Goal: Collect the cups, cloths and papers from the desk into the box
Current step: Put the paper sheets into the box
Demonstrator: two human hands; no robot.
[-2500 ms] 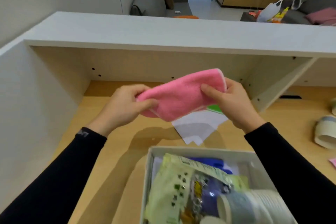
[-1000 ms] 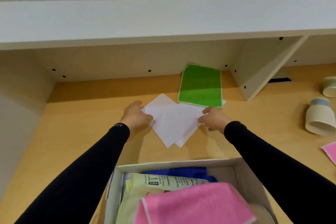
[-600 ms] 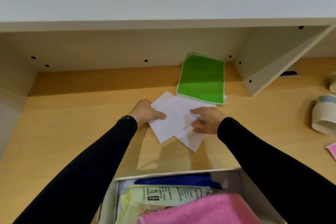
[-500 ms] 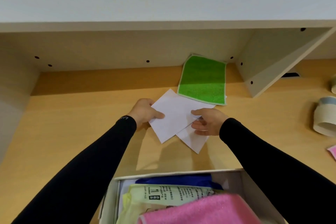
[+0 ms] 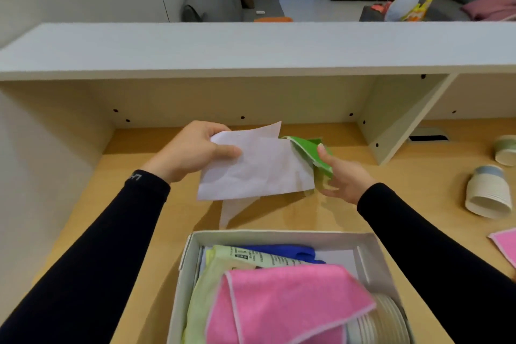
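Now, left hand pinching the papers and right hand gripping the green cloth, lay both flat in the box.

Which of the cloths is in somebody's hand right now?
The green cloth, held by the right hand. The pink cloth and blue cloth lie in the box; a second pink cloth lies on the desk.

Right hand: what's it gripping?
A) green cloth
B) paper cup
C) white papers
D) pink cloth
A: the right hand pinches the green cloth with its thumb on top, while the left hand holds the white papers.
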